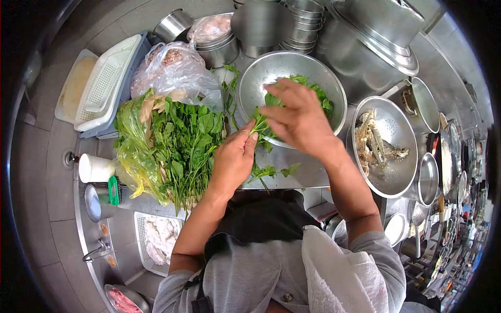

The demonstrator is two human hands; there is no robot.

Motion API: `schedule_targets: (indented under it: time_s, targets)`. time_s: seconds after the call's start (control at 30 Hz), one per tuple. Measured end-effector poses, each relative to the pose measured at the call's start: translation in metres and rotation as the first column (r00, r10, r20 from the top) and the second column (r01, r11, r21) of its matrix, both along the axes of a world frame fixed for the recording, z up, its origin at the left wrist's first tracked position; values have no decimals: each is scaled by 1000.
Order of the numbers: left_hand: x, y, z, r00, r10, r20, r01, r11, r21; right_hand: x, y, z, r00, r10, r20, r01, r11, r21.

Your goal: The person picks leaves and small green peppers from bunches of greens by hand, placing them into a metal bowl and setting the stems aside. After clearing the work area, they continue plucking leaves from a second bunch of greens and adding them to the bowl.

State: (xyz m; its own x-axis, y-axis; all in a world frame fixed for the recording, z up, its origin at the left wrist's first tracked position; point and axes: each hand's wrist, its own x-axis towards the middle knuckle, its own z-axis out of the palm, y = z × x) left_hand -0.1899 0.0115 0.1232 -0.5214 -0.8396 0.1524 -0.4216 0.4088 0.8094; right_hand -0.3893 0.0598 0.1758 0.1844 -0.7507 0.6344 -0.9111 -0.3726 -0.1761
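My left hand [236, 159] pinches the stems of a leafy green sprig [259, 123] between thumb and fingers, at the near left rim of a steel mixing bowl [252, 78]. My right hand [301, 120] hovers over that bowl, slightly blurred, its fingers spread with nothing visible in them. Loose green leaves [324, 99] lie in the bowl, partly hidden behind this hand. A big bunch of leafy greens [189, 141] in a yellowish plastic bag [133, 151] lies left of my left hand. Stray sprigs [266, 172] rest on the steel counter by the front edge.
On the right stands a steel colander [407, 175] with fish remains [371, 141]. A large lidded pot [339, 62] and stacked steel containers [302, 28] stand behind. A clear bag [180, 78], white baskets [107, 73] and a sink with a tap [96, 251] are at left.
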Motion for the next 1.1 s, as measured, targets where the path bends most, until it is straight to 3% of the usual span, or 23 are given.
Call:
schedule_targets:
  time_s: [0.2, 0.4, 0.5, 0.57, 0.63, 0.67, 0.73, 0.87, 0.97, 1.07, 1.1]
  targets:
    - [4, 0, 1, 1000, -5, -11, 7, 970, 242, 4, -9, -16, 998, 56, -26, -54, 997, 56]
    - [8, 0, -7, 1000, 17, -19, -13, 979, 205, 11, -13, -18, 994, 109, 14, -108, 994, -15]
    - [9, -2, -15, 987, 67, -143, -9, 927, 375, -5, -19, -20, 933, 92, 347, -65, 994, -88]
    - [17, -9, -8, 971, 106, -214, 46, 797, 603, -37, -22, -22, 907, -92, 410, 147, 984, -103]
    - [28, -13, 6, 941, 186, -284, 110, 623, 774, -72, -16, -25, 913, -318, 255, 351, 931, -97]
    - [30, -12, 6, 914, 242, -327, 119, 608, 785, -86, -13, -33, 878, -442, 184, 461, 884, -79]
    - [32, -10, 4, 843, 353, -407, 145, 578, 803, -83, -5, -22, 846, -501, 183, 521, 850, -81]
    - [40, -14, -11, 760, 383, -525, 293, 519, 803, -37, 11, 4, 939, -250, 235, 279, 955, -99]
    - [38, -8, 9, 742, 441, -505, 314, 438, 843, -4, 21, 15, 974, -42, 222, 53, 998, -46]
    - [38, -10, 0, 717, 408, -566, 361, 477, 801, 25, 23, 18, 988, 12, 156, -9, 1000, -22]
    - [35, -2, 13, 735, 452, -506, 268, 491, 829, 30, 20, 15, 992, 25, 127, -23, 1000, -17]
